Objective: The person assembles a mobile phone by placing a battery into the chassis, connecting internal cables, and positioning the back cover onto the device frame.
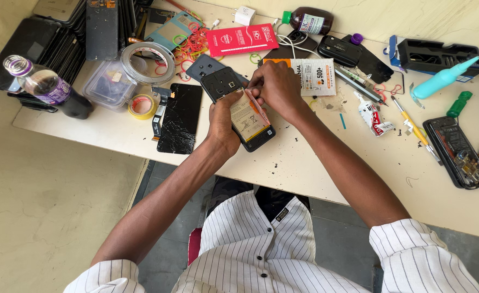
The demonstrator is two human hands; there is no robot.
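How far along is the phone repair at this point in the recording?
Done: the opened phone has its back off, battery exposed, and a cracked screen panel lies beside it on the table. In hand: the left hand steadies the phone while the right hand works at the battery's upper edge. Left, seemingly: the battery is not yet out and the phone remains open.

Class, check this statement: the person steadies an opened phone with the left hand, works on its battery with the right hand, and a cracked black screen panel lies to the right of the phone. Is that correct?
Not quite. In the head view, the cracked black screen panel lies left of the opened phone, not right. The left hand steadies it; the right hand works on its battery.
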